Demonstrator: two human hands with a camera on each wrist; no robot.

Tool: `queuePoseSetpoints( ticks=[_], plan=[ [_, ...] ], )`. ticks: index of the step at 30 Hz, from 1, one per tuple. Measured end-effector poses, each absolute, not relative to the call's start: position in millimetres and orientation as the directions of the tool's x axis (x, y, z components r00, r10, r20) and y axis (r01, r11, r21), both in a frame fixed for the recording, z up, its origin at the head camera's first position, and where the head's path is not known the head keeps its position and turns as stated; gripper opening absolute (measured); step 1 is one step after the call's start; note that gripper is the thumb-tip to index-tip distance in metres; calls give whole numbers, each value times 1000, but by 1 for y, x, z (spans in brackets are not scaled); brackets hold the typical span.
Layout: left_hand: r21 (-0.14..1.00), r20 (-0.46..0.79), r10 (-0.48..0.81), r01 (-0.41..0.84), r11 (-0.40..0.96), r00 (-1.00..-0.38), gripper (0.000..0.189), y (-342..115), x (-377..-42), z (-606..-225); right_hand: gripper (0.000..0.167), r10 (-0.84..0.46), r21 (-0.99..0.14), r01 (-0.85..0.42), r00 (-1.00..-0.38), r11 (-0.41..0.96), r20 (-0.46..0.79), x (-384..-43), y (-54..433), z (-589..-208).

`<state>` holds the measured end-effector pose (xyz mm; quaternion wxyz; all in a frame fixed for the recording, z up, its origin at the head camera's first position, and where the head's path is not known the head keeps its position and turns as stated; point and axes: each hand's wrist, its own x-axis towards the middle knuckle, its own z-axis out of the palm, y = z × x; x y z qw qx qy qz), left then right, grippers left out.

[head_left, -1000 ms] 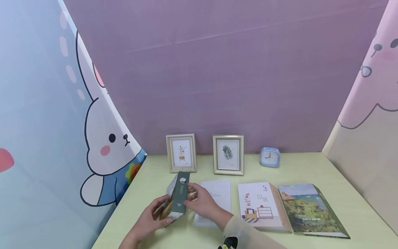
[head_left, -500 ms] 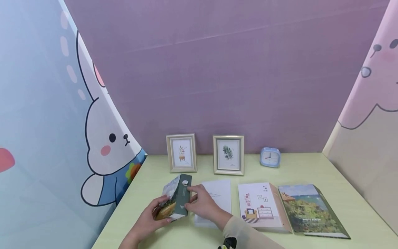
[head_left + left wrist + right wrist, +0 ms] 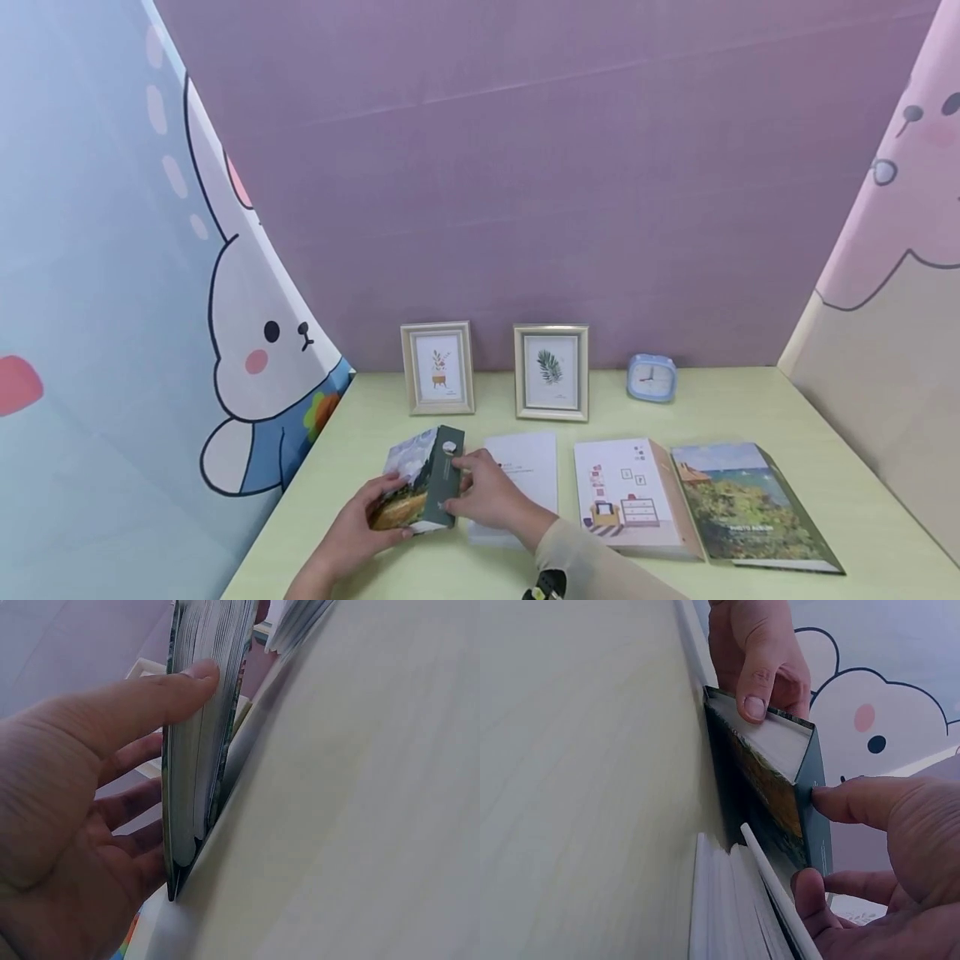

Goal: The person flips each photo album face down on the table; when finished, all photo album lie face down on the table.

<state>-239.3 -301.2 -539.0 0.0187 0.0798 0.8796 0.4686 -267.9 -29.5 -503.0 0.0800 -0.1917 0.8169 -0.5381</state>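
A thick photo album [image 3: 442, 475] with a dark green spine and a painted landscape cover leans tilted on the table, spine raised to the right. My left hand [image 3: 352, 525] grips its near left side. In the left wrist view, the thumb presses the page edges [image 3: 191, 772] while the fingers lie behind the cover. On the spine, my right hand [image 3: 491, 496] has thumb and fingertips, as the right wrist view also shows beside the album [image 3: 769, 795]. Just right of it lies a white-covered book [image 3: 525, 467], partly hidden under my right hand.
An album with a room drawing [image 3: 618, 500] and another with a coastal picture [image 3: 738, 500] lie to the right on the pale table [image 3: 705, 408]. Two picture frames [image 3: 438, 367] [image 3: 551, 372] and a blue alarm clock [image 3: 651, 379] stand along the back.
The album has tipped over to the left, its cover turning upward into view and its spine shifting slightly right. Both hands have stayed on it, moving little.
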Motion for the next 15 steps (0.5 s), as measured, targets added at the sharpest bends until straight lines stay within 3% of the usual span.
queuePoseSetpoints(
  ticks=[15],
  plan=[
    [781,13,136,95,617,-991,77,-311,-237,-534,80,-423,-860,-267,-904,434,68,-268,-37,-509]
  ],
)
